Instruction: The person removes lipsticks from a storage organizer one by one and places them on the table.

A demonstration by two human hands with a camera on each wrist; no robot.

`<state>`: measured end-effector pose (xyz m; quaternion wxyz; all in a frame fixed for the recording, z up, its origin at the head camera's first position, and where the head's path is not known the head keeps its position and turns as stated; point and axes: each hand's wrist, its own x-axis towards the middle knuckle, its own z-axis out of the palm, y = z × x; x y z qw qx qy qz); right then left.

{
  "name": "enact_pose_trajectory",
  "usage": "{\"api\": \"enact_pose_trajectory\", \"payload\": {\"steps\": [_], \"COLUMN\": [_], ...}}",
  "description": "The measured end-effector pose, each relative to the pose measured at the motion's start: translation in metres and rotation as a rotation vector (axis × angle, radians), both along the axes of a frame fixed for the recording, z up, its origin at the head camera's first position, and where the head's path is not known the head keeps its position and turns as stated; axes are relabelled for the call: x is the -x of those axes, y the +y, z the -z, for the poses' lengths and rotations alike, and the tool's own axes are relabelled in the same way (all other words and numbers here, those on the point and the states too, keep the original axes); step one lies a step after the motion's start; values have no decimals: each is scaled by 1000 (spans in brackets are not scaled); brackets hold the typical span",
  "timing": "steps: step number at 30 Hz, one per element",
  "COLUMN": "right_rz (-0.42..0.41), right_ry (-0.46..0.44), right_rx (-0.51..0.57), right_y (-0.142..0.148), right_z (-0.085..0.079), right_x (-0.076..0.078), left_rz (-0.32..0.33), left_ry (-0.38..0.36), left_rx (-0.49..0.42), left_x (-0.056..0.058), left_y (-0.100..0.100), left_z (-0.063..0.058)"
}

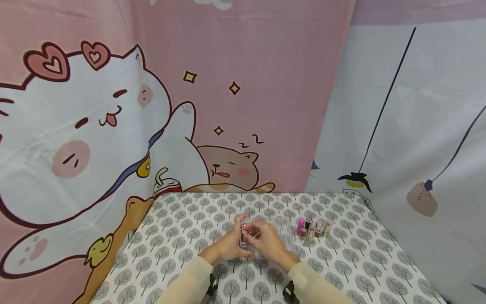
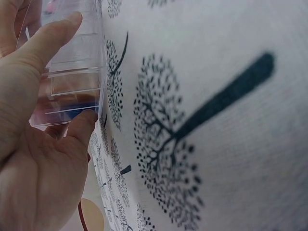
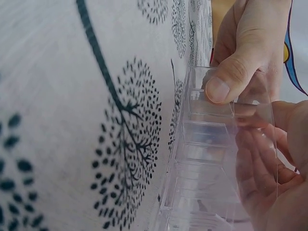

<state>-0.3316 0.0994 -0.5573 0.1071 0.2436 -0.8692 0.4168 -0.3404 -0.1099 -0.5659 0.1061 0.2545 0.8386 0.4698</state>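
Observation:
A clear plastic organizer box (image 1: 285, 233) with divided compartments lies on the tree-print cloth. At its left end my left hand (image 1: 229, 243) grips it, thumb on the near side and fingers at the far side. Through the end compartment a dark blue patch (image 2: 83, 110) shows in the left wrist view. My right hand (image 1: 267, 240) reaches over the box to that same end, its fingers bent and thumb close to them. In the right wrist view my right hand (image 3: 276, 192) appears partly through the clear plastic; I cannot tell what is between its fingertips.
Several lipstick tubes (image 1: 311, 233), among them a bright pink one (image 1: 300, 226), stand grouped just right of the box. The tree-print cloth (image 1: 174, 261) covers the table. Behind it hangs a pink backdrop (image 1: 281, 105) with cartoon animals, and a pale one (image 1: 387, 139) on the right.

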Motion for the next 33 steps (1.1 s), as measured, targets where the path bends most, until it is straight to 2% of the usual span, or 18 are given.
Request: {"api": "enact_pose_trajectory", "payload": {"steps": [6, 18, 33], "right_rz": [4, -6, 1], "right_ry": [9, -44, -25], "right_rx": [3, 32, 46], "right_y": [1, 1, 0], "right_z": [3, 3, 1], "right_x": [2, 1, 0], "left_rz": [0, 2, 0], "left_ry": [0, 9, 30], "left_rx": [-2, 13, 33], "left_x": [0, 1, 0], "left_y": [0, 1, -1], "left_z": [1, 1, 0]}}
